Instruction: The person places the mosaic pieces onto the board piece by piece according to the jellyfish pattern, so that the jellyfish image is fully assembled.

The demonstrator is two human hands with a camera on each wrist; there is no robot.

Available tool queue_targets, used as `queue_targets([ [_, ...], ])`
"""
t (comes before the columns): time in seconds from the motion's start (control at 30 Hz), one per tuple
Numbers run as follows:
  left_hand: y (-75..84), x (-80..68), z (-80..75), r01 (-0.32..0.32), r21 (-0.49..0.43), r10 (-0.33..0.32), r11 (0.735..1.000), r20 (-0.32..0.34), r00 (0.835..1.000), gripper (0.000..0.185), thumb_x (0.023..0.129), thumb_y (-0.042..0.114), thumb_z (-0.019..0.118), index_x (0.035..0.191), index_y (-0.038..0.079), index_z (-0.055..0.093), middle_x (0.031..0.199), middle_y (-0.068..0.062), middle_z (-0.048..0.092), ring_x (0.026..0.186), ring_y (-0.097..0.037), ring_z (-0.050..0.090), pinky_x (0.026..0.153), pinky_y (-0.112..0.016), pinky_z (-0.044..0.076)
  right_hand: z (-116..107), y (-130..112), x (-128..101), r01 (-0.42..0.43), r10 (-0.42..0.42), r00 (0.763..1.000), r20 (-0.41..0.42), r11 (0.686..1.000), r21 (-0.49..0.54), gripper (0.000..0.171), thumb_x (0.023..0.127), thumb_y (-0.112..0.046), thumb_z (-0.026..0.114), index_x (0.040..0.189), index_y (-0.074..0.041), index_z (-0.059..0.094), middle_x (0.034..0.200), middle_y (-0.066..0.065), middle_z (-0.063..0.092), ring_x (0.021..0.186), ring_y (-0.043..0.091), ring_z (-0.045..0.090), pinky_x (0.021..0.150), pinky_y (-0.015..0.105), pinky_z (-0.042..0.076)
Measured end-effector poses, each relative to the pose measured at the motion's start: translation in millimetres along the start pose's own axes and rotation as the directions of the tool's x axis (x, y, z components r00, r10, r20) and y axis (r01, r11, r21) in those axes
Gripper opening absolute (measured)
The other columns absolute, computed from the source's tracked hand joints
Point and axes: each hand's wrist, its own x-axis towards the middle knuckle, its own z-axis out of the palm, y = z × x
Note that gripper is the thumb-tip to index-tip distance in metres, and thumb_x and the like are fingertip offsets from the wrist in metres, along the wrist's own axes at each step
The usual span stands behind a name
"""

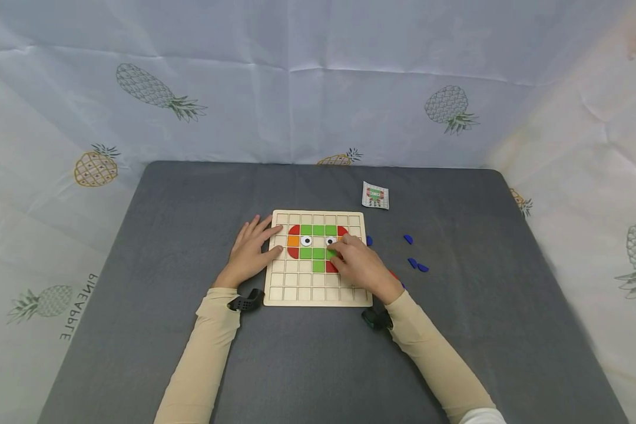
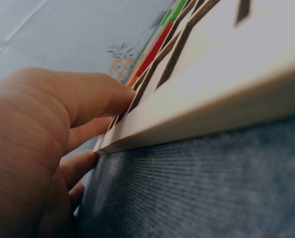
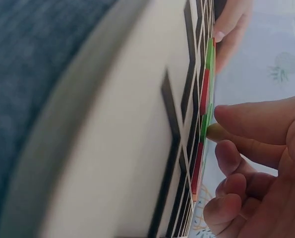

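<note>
"PINEAPPLE" printed on the backdrop cloth [image 1: 42, 330] beside a pineapple drawing, lower left

The head camera looks down from high up at the whole table [image 1: 191, 353]. Both wrist cameras sit very low and close (almost touching), looking across the board [image 1: 318, 291] [image 2: 226, 74] [image 3: 122, 148] from opposite sides.

One grid board [image 1: 318, 294], one card [image 1: 375, 195], four loose blue pieces [image 1: 408, 239].

Grey table [image 1: 191, 330]: grid board [image 1: 318, 291], card [image 1: 375, 195], blue pieces [image 1: 416, 264].
</note>
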Motion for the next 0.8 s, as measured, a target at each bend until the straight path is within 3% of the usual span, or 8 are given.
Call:
queue_targets([
  [0.4,-0.2,0.0,-1.1,-0.003,0.000,0.003,1.000,0.005,1.000,0.057,0.095,0.027,0.066,0.149,0.016,0.053,0.168,-0.011,0.029,0.160,-0.032,0.008,0.131,-0.051,-0.002,0.6,-5.2,3.3,0.080,-0.081,0.995,0.062,0.997,0.012,0.035,0.101,-0.011,0.057,0.134,-0.015,0.068,0.089,0.000,0.055,0.073,0.012,0.042,0.055,0.021,0.033],
  [0.57,0.3,-0.1,-1.0,0.000,-0.009,0.000,1.000,0.009,1.000,0.057,0.095,0.027,0.065,0.150,0.015,0.053,0.168,-0.011,0.029,0.160,-0.032,0.008,0.132,-0.050,-0.002,-0.2,-6.3,2.3,0.076,-0.077,0.995,0.057,0.997,0.013,0.031,0.100,-0.010,0.058,0.126,-0.016,0.074,0.089,0.000,0.056,0.073,0.010,0.042,0.054,0.020,0.034],
  [0.8,0.2,0.1,-1.1,-0.002,0.004,0.002,1.000,0.003,1.000,0.057,0.095,0.026,0.065,0.149,0.016,0.053,0.167,-0.011,0.029,0.160,-0.033,0.008,0.132,-0.051,-0.001,0.2,-6.8,0.6,0.140,-0.148,0.984,0.097,0.986,0.088,0.032,0.099,-0.005,0.055,0.116,-0.017,0.078,0.091,-0.002,0.059,0.072,0.009,0.043,0.056,0.019,0.039],
])
